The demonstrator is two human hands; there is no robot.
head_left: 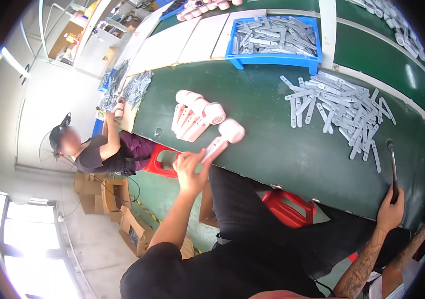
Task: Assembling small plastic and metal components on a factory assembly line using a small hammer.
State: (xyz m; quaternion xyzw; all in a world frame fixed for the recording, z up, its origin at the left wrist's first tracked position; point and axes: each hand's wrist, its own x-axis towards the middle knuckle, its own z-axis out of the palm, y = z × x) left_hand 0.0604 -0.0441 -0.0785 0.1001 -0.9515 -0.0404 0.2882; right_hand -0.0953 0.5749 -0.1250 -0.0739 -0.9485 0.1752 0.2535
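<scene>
Beside the blue bin [272,59]: one pink-headed handle [222,139] gripped by left hand [190,169]; right hand [391,209] clamps one dark tool [393,167].

Blue tray [272,61] of grey strips far centre, loose grey strip pile [342,109] right, red stool [287,207] near, co-worker [100,149] left w/ cardboard boxes [107,197].

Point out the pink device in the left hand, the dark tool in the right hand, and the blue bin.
pink device [231,130], head view, on its round head
dark tool [393,169], head view, on its shaft above the right hand
blue bin [272,60], head view, on its front wall
</scene>
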